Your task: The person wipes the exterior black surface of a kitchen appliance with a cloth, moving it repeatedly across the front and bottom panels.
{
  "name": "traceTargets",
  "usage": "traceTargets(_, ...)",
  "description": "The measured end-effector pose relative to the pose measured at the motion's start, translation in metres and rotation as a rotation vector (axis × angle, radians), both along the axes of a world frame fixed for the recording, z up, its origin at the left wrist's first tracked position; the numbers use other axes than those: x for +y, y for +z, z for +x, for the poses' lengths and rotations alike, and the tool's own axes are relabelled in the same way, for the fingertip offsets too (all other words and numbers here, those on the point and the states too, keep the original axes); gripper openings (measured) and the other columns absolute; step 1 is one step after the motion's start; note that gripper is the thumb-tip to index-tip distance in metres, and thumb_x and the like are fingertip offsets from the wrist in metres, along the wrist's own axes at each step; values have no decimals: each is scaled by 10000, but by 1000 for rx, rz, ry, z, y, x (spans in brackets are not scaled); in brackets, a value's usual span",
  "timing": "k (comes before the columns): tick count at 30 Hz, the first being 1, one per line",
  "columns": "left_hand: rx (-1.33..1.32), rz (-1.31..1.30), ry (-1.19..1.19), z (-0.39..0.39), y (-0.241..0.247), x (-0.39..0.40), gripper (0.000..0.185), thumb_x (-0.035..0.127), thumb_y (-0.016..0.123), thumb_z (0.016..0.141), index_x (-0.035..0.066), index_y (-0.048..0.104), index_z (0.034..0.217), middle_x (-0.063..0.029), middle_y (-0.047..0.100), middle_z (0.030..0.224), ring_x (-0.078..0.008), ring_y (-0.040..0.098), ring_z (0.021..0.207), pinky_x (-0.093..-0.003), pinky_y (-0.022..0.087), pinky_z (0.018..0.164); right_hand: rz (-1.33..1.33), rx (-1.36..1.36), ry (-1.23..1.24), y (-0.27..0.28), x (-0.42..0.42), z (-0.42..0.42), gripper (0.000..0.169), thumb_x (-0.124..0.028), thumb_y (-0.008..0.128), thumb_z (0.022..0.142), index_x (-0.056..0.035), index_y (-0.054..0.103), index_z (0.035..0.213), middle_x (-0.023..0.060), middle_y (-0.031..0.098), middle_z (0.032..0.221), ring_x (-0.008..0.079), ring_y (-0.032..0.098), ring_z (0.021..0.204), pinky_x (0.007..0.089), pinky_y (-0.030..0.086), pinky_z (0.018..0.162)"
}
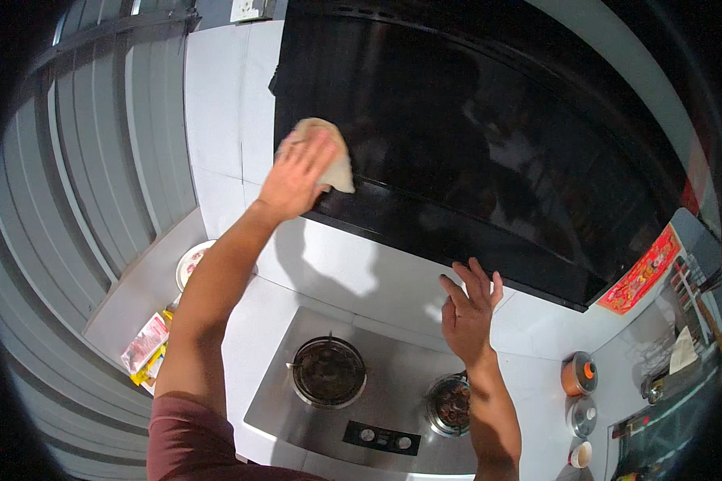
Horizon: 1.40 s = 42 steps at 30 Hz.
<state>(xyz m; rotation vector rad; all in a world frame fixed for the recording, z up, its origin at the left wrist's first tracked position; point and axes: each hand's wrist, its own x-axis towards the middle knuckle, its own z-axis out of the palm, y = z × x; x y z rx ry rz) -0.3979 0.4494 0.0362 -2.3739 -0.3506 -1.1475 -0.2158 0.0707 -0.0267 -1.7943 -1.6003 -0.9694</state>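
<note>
My left hand (298,171) presses a beige cloth (336,171) flat against the left end of a glossy black range hood (445,120). The fingers are spread over the cloth, and they look slightly blurred. Near the hood's lower front edge, my right hand (470,312) is raised with its fingers apart and nothing in it. Whether its fingertips touch the edge I cannot tell. Below both arms lies a stainless steel gas stove (391,367) with a left burner (330,371), a right burner (448,404) partly covered by my right forearm, and a black control panel (382,438).
To the left, packets (146,343) and a plate (188,264) sit beside a corrugated metal wall (84,150). On the right stand an orange pot (571,374), a lidded pot (580,416) and a small bowl (581,455). A red decorated strip (641,270) is on the wall.
</note>
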Motion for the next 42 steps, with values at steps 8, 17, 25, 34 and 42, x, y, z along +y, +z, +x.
traceTargets(8,-647,-143,-220,34,-7,9,753,309,527,1030,-34,226,1629,-286,194,1689,-492,149,1566,-588,106,1269,-42,-85,74,7,18,-10,529,18,697,774,-169,680,1269,65,511,1512,302,372,1505,626,125,1238)
traceTargets(17,-554,-69,-249,178,58,-166,868,377,647,958,-53,266,1609,-303,213,1680,-529,141,1558,-626,82,1264,-17,48,4,0,-82,42,506,15,666,810,-168,683,1280,63,517,1507,298,370,1507,613,117,1241)
traceTargets(25,-280,315,-684,304,84,-342,685,282,753,859,-100,573,1398,-290,514,1503,-401,581,1286,-643,356,1168,27,145,-156,-3,-177,80,435,7,627,819,-126,721,1223,70,572,1455,317,442,1456,579,116,1246)
traceTargets(34,-156,229,-644,250,97,-266,502,107,533,958,-19,550,1443,-213,507,1546,-333,620,1254,-516,394,1195,9,144,-34,-9,-127,57,375,6,625,845,-92,723,1193,91,617,1385,332,457,1442,552,84,1261)
traceTargets(42,-275,109,-217,84,90,-79,957,315,845,775,43,387,1571,-230,307,1659,-423,413,1442,-600,219,1247,-18,52,59,3,-43,14,374,-41,669,835,-140,722,1192,57,602,1402,301,442,1460,577,134,1238)
